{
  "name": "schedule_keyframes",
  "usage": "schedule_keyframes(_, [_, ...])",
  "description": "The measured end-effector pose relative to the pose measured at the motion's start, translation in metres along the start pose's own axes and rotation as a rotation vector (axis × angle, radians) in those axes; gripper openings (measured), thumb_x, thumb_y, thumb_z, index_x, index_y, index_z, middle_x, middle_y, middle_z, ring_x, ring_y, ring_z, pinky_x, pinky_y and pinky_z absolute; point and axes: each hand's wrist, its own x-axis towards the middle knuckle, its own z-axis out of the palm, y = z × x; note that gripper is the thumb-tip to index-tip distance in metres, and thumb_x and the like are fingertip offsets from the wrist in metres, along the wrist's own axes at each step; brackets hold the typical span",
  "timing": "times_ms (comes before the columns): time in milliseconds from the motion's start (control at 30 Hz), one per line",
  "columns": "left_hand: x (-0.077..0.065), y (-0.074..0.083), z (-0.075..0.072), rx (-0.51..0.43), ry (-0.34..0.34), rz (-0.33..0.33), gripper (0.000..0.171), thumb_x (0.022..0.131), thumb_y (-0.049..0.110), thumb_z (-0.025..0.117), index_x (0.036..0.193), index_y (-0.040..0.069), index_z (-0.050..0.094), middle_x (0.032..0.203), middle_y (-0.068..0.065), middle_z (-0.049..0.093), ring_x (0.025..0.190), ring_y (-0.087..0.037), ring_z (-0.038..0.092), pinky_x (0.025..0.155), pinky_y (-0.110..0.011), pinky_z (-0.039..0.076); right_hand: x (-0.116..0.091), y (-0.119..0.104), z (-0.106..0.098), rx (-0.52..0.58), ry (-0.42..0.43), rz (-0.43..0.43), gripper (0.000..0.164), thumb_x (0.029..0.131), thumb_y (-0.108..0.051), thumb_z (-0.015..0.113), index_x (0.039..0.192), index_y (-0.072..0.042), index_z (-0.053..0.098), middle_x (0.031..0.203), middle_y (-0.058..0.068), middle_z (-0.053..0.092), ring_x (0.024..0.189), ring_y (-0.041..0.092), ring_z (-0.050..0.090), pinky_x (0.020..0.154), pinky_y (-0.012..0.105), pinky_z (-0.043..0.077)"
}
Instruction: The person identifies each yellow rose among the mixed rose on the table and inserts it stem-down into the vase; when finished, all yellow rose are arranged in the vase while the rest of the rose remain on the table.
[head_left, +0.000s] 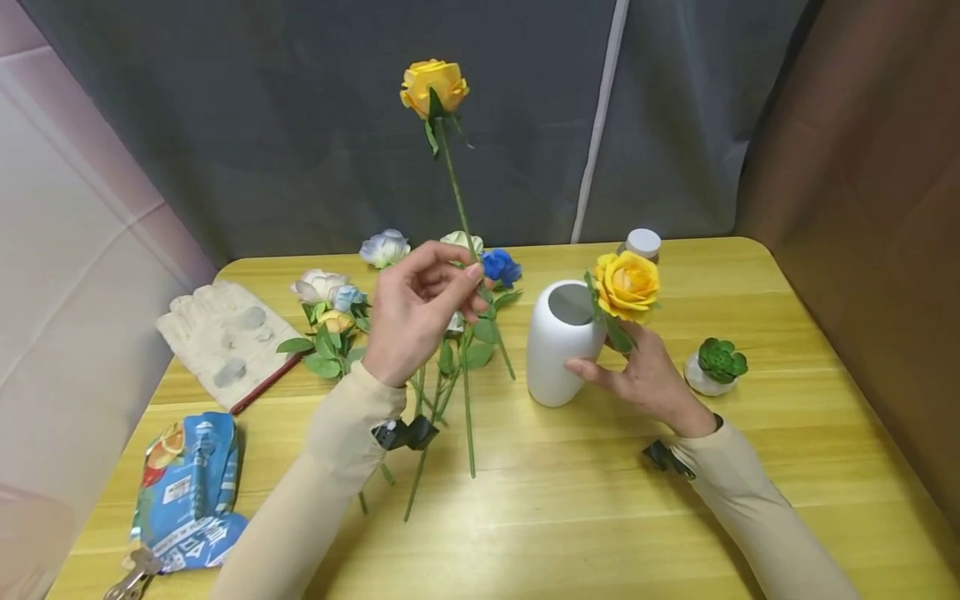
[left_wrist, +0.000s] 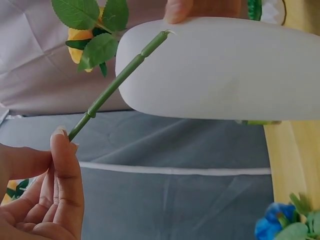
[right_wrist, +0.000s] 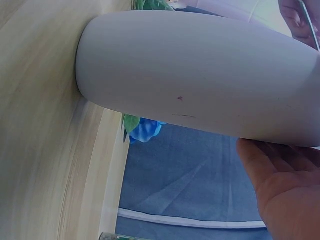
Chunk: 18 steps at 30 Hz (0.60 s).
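My left hand [head_left: 423, 308] pinches the green stem [left_wrist: 112, 90] of a yellow rose [head_left: 433, 87] between thumb and fingers. Its bloom stands high above the hand, and the bare lower end slants down, left of the vase's mouth. The white vase [head_left: 551, 358] stands upright on the table, with my right hand [head_left: 648, 375] gripping its right side, thumb in front. Some right fingers are hidden behind the vase and leaves. A second yellow rose [head_left: 627, 286] leans out over the vase's right rim; its stem is hidden.
Several artificial flowers, among them a blue rose [head_left: 501, 267], lie left of the vase. Further left are a work glove [head_left: 225, 337], a blue packet [head_left: 187, 483] and a metal clip [head_left: 135, 575]. A potted succulent [head_left: 716, 367] and a white-lidded jar [head_left: 642, 243] stand at right.
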Motion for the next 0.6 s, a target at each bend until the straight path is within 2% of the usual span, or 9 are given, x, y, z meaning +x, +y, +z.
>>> schedule_keyframes(200, [0.012, 0.004, 0.013, -0.018, -0.019, 0.021, 0.01, 0.099, 0.002, 0.067, 0.106, -0.004, 0.067, 0.083, -0.029, 0.072, 0.06, -0.018, 0.07, 0.058, -0.039, 0.06, 0.001, 0.002, 0.0, 0.0, 0.009, -0.017, 0.074, 0.083, -0.011, 0.084, 0.149, -0.007, 0.049, 0.139, 0.014, 0.063, 0.126, 0.029, 0.062, 0.105, 0.025, 0.049])
schedule_keyframes(433, [0.022, 0.005, 0.021, -0.019, -0.05, 0.042, 0.01, 0.099, 0.003, 0.067, 0.105, -0.005, 0.067, 0.087, -0.023, 0.075, 0.062, -0.017, 0.071, 0.058, -0.04, 0.06, 0.001, 0.004, 0.001, 0.001, 0.027, -0.034, 0.076, 0.082, -0.011, 0.085, 0.15, -0.008, 0.049, 0.141, 0.014, 0.062, 0.128, 0.028, 0.061, 0.108, 0.021, 0.045])
schedule_keyframes(600, [0.031, 0.006, 0.025, -0.012, -0.04, 0.074, 0.008, 0.098, 0.004, 0.068, 0.102, -0.004, 0.068, 0.085, -0.019, 0.075, 0.062, -0.023, 0.072, 0.057, -0.039, 0.06, 0.002, 0.004, 0.001, -0.015, 0.033, -0.045, 0.075, 0.082, -0.013, 0.085, 0.148, -0.007, 0.051, 0.139, 0.015, 0.064, 0.126, 0.028, 0.062, 0.106, 0.021, 0.046])
